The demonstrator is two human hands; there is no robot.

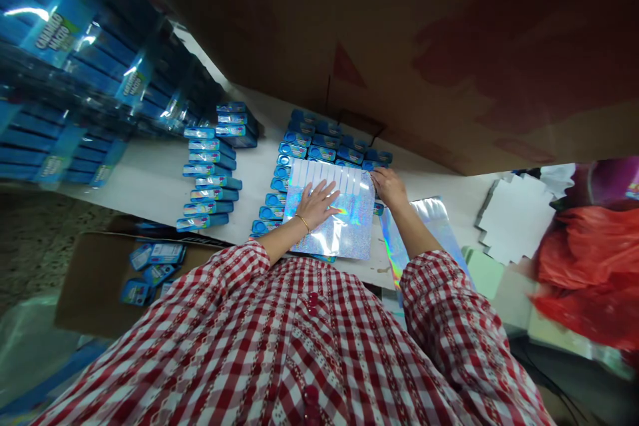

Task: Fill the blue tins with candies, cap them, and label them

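A shiny holographic sheet (344, 239) with a row of pale strips along its far part lies over rows of small blue boxes (322, 154). My left hand (315, 205) rests flat on the sheet's middle, fingers spread. At the sheet's far right corner is my right hand (390, 188), fingers drawn together beside a blue box; what they pinch is too small to make out. Another holographic sheet (436, 216) lies partly beneath my right forearm. To the left, blue boxes (212, 194) stand in a staggered column, with a short stack (232, 118) behind them.
Wrapped packs of blue boxes (64, 26) tower at the left. A large cardboard box (299, 20) overhangs the table's back. Loose blue packs lie in an open carton (94, 279) below left. White card pieces (519, 216) and red plastic bags (589, 253) sit at the right.
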